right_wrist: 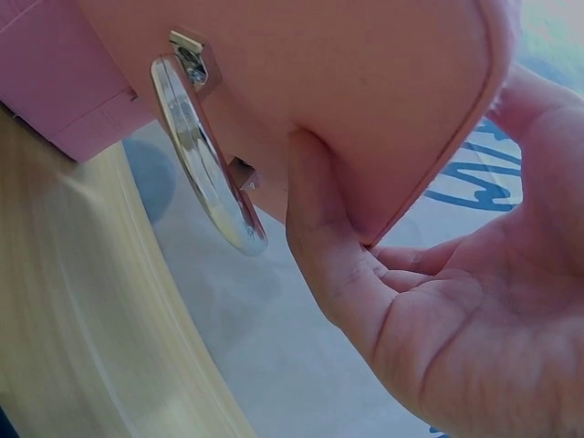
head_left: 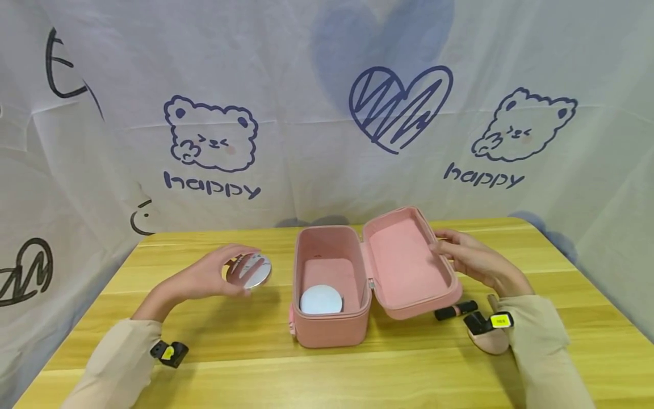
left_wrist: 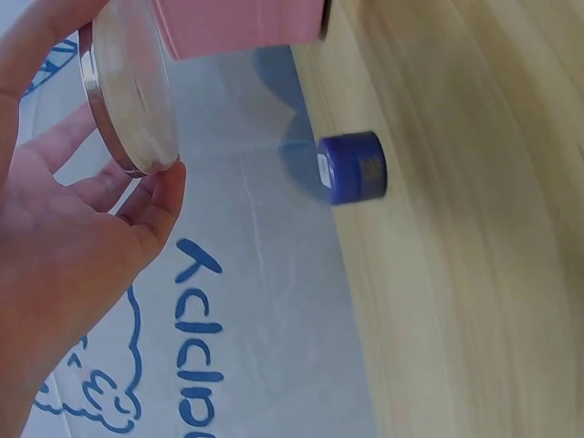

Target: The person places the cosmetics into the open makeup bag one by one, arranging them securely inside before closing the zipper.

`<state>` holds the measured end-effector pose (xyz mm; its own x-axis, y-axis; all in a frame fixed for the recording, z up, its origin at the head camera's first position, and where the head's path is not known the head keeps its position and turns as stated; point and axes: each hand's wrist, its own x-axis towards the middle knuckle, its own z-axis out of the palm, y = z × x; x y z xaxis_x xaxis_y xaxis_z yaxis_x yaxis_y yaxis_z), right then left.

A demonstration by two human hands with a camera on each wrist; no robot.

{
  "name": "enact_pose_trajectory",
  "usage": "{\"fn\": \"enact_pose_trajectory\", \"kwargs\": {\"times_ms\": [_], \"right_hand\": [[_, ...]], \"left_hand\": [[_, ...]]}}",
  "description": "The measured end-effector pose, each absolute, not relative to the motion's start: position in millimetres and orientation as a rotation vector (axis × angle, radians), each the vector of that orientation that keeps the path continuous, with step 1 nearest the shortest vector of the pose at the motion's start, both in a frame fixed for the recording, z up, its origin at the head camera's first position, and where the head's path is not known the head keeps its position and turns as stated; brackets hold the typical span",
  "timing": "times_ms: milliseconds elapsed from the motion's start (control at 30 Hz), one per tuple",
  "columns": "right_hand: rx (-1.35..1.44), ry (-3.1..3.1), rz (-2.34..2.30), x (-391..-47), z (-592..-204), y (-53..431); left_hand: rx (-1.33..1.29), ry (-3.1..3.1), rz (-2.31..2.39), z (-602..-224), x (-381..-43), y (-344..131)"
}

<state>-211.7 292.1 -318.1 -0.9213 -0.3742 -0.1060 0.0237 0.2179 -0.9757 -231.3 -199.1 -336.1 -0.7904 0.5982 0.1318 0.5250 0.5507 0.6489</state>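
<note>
My left hand (head_left: 204,275) grips a round compact (head_left: 255,271) by its edges, above the table left of the case. Its top is mirror-like in the head view; the left wrist view shows a silver rim and a clear, pale side on the compact (left_wrist: 137,91). A pink cosmetic case (head_left: 332,330) stands open, with a round white item (head_left: 321,299) at its near end. My right hand (head_left: 472,258) holds the right edge of the tilted lid (head_left: 406,258) between thumb and fingers. In the right wrist view, a shiny metal handle (right_wrist: 205,164) is on the lid's outside.
A small blue jar (left_wrist: 354,168) stands on the table, mostly hidden behind my left hand in the head view. Right of the case lie a black tube with a pink band (head_left: 456,310) and a beige rounded item (head_left: 489,342), partly under my right wrist. A printed cloth (head_left: 306,159) hangs behind.
</note>
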Motion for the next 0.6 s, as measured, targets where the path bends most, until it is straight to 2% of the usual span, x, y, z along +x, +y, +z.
{"fn": "enact_pose_trajectory", "kwargs": {"times_ms": [600], "right_hand": [[-0.33, 2.19, -1.748, -212, -320, 293]], "left_hand": [[1.11, 2.661, 1.036, -318, -220, -170]]}}
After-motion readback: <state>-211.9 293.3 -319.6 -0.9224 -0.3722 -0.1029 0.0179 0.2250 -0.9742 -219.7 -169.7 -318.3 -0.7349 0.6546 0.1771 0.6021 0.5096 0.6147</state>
